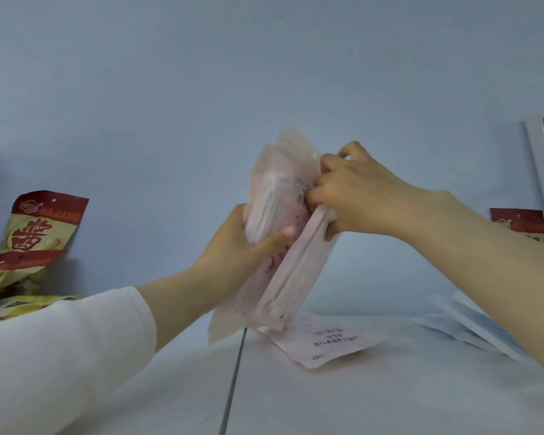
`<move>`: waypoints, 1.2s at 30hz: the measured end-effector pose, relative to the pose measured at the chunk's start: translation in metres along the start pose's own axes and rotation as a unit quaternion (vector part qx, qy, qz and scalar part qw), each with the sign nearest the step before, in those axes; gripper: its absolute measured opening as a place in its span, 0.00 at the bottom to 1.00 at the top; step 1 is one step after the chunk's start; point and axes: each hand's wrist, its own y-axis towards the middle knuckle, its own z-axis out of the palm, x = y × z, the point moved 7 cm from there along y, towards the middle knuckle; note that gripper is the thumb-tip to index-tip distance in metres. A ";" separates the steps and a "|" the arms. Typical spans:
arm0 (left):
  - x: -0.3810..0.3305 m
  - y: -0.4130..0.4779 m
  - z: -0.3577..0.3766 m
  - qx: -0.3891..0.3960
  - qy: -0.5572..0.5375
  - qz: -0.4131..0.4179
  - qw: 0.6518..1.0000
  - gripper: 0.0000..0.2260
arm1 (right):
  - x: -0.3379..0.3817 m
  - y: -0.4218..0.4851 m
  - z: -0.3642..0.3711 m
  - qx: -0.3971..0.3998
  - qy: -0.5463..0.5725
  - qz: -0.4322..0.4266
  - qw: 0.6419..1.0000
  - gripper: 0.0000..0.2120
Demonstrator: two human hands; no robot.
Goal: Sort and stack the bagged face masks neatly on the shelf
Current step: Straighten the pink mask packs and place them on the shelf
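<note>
Left hand (242, 243) gripped the upright bundle of pink mask bags (272, 183) from its side, thumb across the front. Right hand (355, 196) clasped the outer bag's top edge, bundle foot at the shelf (374, 400). A loose pink bag (324, 340) lay flat just beside it, with blue bags (471, 324) well apart. Judgement: tap the lower edges square before laying the bundle down.

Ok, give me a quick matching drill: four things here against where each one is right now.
Things:
1. bundle of pink mask bags
2. single pink mask bag
3. blue mask bags
4. snack bag with large red character

Places:
A. flat on the shelf, right side
B. standing at far left
C. upright between left hand and right hand
D. flat, at the bundle's foot

Pairs: 1-C, 2-D, 3-A, 4-B
</note>
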 end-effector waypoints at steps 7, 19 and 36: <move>-0.011 -0.003 0.019 0.080 -0.026 0.006 0.996 0.36 | -0.008 -0.002 -0.022 -0.166 0.048 0.073 0.982 0.35; 0.035 0.014 -0.062 -0.218 -0.089 -0.161 0.958 0.18 | 0.048 -0.054 0.109 0.334 0.441 0.304 0.776 0.54; 0.036 0.012 -0.078 -0.281 -0.034 -0.126 0.951 0.24 | -0.039 -0.041 0.071 0.168 0.250 0.185 0.936 0.14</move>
